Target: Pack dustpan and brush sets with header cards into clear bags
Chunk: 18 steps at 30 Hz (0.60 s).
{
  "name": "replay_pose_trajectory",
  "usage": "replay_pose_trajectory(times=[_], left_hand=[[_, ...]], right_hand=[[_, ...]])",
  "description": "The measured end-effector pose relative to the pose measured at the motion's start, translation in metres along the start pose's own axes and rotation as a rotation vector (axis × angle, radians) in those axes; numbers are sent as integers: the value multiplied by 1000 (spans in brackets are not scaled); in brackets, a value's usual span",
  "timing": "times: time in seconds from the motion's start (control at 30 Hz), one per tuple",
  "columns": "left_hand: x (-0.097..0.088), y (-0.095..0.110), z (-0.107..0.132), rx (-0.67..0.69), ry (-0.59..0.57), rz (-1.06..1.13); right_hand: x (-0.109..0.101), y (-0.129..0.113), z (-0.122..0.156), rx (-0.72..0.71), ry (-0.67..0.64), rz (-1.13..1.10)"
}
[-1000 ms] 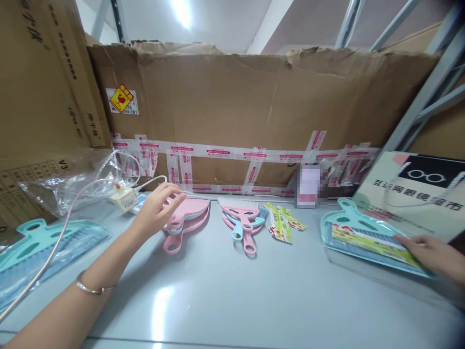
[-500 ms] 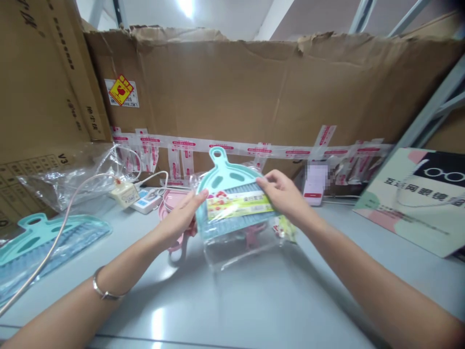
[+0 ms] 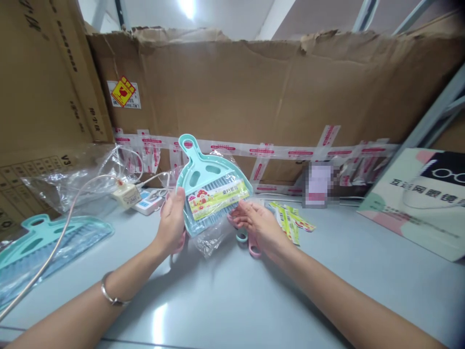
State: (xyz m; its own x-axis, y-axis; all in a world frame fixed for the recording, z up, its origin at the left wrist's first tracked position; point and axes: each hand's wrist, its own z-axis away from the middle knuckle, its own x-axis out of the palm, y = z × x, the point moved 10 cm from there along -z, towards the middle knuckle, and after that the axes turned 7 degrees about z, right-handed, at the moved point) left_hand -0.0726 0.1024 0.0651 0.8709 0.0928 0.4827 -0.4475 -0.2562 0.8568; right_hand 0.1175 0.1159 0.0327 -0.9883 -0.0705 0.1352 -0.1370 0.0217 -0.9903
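Note:
A teal dustpan-and-brush set [image 3: 207, 186] in a clear plastic bag, with a yellow-green label across it, is held upright above the grey table [image 3: 225, 300]. My left hand [image 3: 171, 223] grips its left edge, thumb in front. My right hand [image 3: 256, 224] is at its lower right edge with the fingers curled at the bag's bottom. Behind and below the set lie pink dustpans, mostly hidden, and pink and blue brush handles [image 3: 247, 241]. Several yellow-green labels [image 3: 292, 220] lie just right of my right hand.
A second bagged teal set [image 3: 39, 247] lies at the far left under a pale cable [image 3: 54, 242]. A power strip [image 3: 145, 201] and crumpled clear bags [image 3: 69, 182] sit at the back left. Cardboard walls [image 3: 254, 92] close the back and left. A printed card [image 3: 421, 201] leans at the right.
The bagged teal set has tilted left and shifted slightly left. My right hand slid from its top right edge down to its lower right; my left hand keeps the left edge.

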Motion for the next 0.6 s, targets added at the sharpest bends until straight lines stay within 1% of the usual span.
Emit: replay_pose_trajectory(times=[0.03, 0.1, 0.17, 0.3, 0.33, 0.4, 0.47, 0.5, 0.53, 0.57, 0.6], left_hand=[[3, -1, 2, 15, -25, -6], [7, -2, 5, 60, -68, -14], [6, -2, 6, 104, -70, -26], [-8, 2, 3, 143, 61, -81], [-12, 5, 1, 144, 92, -79], [-22, 11, -3, 162, 156, -68], [-32, 17, -7, 187, 209, -81], [-36, 19, -8, 194, 223, -101], [-38, 20, -10, 191, 226, -127], [-39, 19, -11, 179, 224, -149], [-40, 17, -12, 162, 224, -161]], right_hand=[[0, 4, -1, 41, 8, -74], [-3, 5, -2, 74, 36, -170], [-6, 0, 0, 77, 59, -176], [-14, -13, 0, 74, 45, -34], [-18, -18, -2, 74, 22, 2], [-31, -25, -8, 91, -67, 84], [-57, -31, -15, 112, -171, 222], [-78, -35, -19, 92, -175, 316], [-102, -37, -24, 75, -160, 434], [-128, -36, -28, 77, -113, 563], [-153, -32, -32, 110, -75, 692]])
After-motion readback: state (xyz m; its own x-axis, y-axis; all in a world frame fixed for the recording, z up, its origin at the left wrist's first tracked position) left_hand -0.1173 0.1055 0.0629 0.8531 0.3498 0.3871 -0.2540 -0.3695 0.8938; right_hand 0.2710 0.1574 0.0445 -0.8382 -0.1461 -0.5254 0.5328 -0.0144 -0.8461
